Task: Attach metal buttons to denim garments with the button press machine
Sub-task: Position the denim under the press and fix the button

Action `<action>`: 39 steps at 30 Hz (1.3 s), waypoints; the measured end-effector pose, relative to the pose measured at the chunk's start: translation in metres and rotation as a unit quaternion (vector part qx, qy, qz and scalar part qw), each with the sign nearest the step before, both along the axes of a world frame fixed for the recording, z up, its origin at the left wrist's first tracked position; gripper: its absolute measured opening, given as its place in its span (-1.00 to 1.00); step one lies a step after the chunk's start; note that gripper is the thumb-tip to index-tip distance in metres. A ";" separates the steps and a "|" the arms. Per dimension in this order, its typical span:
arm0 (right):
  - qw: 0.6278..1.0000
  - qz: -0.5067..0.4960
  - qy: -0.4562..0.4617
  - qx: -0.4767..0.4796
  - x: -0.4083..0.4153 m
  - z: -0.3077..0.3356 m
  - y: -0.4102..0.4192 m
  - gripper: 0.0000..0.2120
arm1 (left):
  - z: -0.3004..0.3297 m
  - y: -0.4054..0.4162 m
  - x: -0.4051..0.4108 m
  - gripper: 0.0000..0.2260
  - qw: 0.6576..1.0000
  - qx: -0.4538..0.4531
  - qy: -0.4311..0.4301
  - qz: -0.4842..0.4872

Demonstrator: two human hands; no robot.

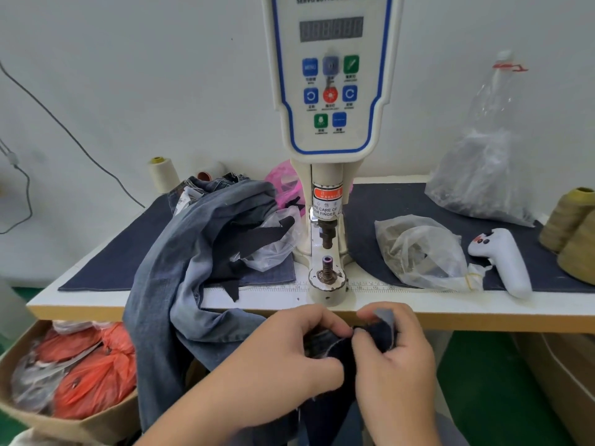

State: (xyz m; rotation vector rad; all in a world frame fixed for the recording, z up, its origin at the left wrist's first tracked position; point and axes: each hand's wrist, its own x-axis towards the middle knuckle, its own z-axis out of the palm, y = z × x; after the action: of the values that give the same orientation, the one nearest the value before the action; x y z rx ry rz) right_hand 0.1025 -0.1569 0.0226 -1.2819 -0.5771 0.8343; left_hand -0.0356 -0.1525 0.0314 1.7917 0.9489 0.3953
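Observation:
The white button press machine (330, 91) stands at the middle of the table, its upper punch (327, 235) raised above the lower die (327, 268). Below the table's front edge, my left hand (289, 358) and my right hand (396, 358) both pinch a dark denim piece (328, 346) between them, with a folded corner showing its paler underside at my right fingers. A pile of lighter blue denim garments (193, 252) lies left of the machine and hangs over the table edge. No metal button is visible in my fingers.
A clear bag of small metal parts (418, 249) and a white handheld controller (505, 262) lie right of the machine. A larger clear bag (483, 175) and thread cones (573, 230) stand farther right. A cardboard box (48, 416) with orange bags sits low left.

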 end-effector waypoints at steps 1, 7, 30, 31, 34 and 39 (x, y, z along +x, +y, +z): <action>0.999 0.013 -0.005 0.035 -0.004 -0.032 -0.032 -0.65 | 0.000 0.001 -0.002 -0.65 1.000 0.015 0.015 -0.003; 0.977 0.122 0.167 -0.048 0.032 -0.059 -0.038 -0.74 | 0.001 0.009 -0.018 -0.69 0.996 0.067 0.063 0.002; 0.876 0.393 -0.265 -0.086 0.021 -0.044 -0.050 -0.70 | 0.026 0.034 -0.039 -0.83 0.973 0.220 0.068 -0.033; 0.877 0.377 -0.277 -0.108 0.022 -0.045 -0.051 -0.68 | 0.027 0.036 -0.041 -0.80 0.974 0.213 0.064 -0.035; 0.880 0.338 -0.306 -0.130 0.028 -0.049 -0.052 -0.67 | 0.030 0.040 -0.045 -0.73 0.975 0.207 0.066 -0.039; 0.906 0.320 -0.268 -0.067 0.044 -0.038 -0.051 -0.77 | 0.022 0.049 -0.041 -0.90 0.966 0.237 0.097 0.024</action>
State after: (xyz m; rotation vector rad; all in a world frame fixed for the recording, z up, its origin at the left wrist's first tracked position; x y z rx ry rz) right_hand 0.1469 -0.2077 -0.0154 -1.4753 -1.4577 1.0669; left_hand -0.0767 -0.1030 0.0530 2.2768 1.1019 0.5168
